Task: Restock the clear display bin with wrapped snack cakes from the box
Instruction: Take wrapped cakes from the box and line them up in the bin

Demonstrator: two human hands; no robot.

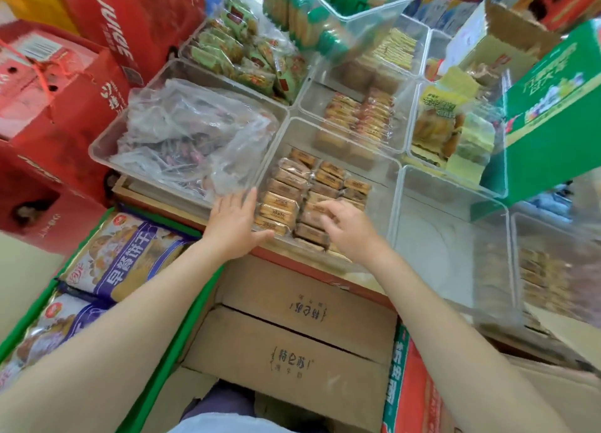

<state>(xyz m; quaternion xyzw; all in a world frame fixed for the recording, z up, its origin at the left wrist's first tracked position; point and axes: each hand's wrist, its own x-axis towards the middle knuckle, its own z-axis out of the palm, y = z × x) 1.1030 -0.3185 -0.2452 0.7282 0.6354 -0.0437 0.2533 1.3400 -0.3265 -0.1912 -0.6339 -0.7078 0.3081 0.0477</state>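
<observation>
Head view: my left hand [235, 226] lies flat with straight fingers against the near left corner of the clear plastic display bin [377, 162], thumb stretched along its front wall, gripping nothing. My right hand [346, 227] reaches over the front rim into that bin, fingers bent down onto the brown wrapped snack cakes [292, 188]; whether they pinch a cake or only touch it I cannot tell. The cakes lie in rows in the near part of the bin. Below my arms sits the brown cardboard box [292, 341], its flaps closed. To the left a clear bin of crumpled plastic wrappers [192, 133] touches the display bin; to the right stands an empty clear bin [455, 224].
</observation>
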